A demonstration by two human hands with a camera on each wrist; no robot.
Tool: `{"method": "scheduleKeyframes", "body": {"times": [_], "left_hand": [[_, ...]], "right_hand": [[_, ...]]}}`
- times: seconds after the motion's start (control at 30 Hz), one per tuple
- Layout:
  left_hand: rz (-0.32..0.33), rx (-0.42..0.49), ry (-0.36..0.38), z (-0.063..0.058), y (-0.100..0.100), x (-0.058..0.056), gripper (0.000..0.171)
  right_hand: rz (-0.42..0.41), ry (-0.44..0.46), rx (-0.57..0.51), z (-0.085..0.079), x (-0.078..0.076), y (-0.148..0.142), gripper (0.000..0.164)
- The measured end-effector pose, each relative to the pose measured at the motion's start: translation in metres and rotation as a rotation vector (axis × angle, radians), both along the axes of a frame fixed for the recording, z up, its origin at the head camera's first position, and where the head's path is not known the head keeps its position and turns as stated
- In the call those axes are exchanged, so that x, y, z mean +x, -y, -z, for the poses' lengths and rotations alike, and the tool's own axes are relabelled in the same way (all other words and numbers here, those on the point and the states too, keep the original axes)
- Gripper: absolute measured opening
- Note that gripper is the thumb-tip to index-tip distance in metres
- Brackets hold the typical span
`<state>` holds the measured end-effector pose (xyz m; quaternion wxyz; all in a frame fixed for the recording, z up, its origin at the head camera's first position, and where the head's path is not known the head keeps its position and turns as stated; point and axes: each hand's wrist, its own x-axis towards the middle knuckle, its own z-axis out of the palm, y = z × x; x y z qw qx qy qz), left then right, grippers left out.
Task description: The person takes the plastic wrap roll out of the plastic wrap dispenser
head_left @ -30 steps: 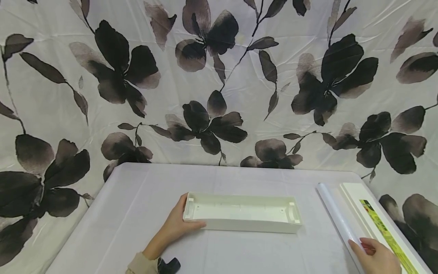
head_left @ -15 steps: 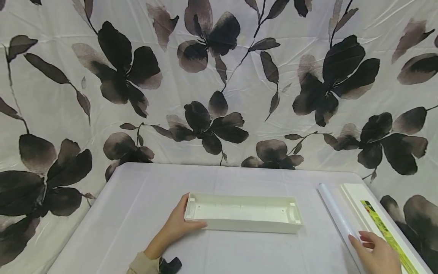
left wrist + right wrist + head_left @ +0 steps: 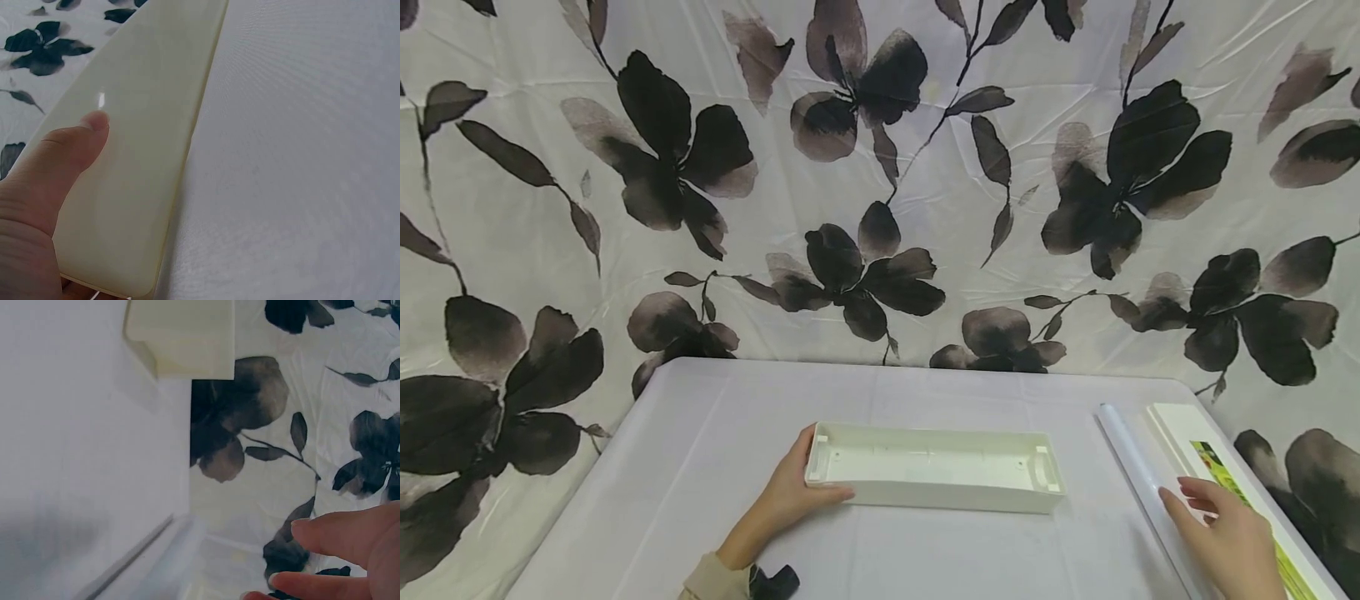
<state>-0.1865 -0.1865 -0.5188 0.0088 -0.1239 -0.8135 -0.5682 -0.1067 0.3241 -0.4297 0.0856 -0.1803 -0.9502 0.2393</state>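
A long cream plastic box (image 3: 940,495) without a lid lies across the middle of the table, its hollow side up. My left hand (image 3: 790,483) grips its left end. In the left wrist view the thumb (image 3: 78,140) presses on the long side wall of the box (image 3: 134,181), while the other fingers are mostly hidden. At the right, my right hand (image 3: 1232,533) hovers over a roll of clear film (image 3: 1131,458) and a cream lid (image 3: 1172,425) with a yellow-green label strip. Its fingers are apart and loosely bent, with nothing between them in the right wrist view.
The table (image 3: 925,558) has a white cover. Behind it hangs a white cloth (image 3: 985,208) with dark flowers. The lid lies along the table's right edge, with the film roll beside it. A dark device (image 3: 775,582) sits at the left wrist.
My right hand has lifted from beside the film roll and moved slightly forward, its fingers spreading a little. My left hand and the box stay in place.
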Motion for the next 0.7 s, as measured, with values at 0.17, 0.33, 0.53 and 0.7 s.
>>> {"method": "scheduleKeyframes", "body": {"times": [0.17,0.33,0.53,0.7], "left_hand": [[0.004,-0.001,-0.006,0.0,0.001,-0.001,0.108],[0.015,-0.039,0.017,-0.005,0.004,-0.002,0.114],[0.038,-0.174,0.05,-0.019,0.015,0.001,0.122],[0.072,-0.302,-0.042,-0.035,0.028,0.004,0.117]], "right_hand": [[-0.078,-0.237,0.067,-0.006,0.001,0.01,0.038],[-0.192,-0.547,0.116,-0.013,-0.003,0.02,0.035],[-0.332,-0.686,0.129,-0.021,-0.013,0.028,0.044],[-0.411,-0.705,0.162,-0.024,-0.017,0.033,0.051]]}}
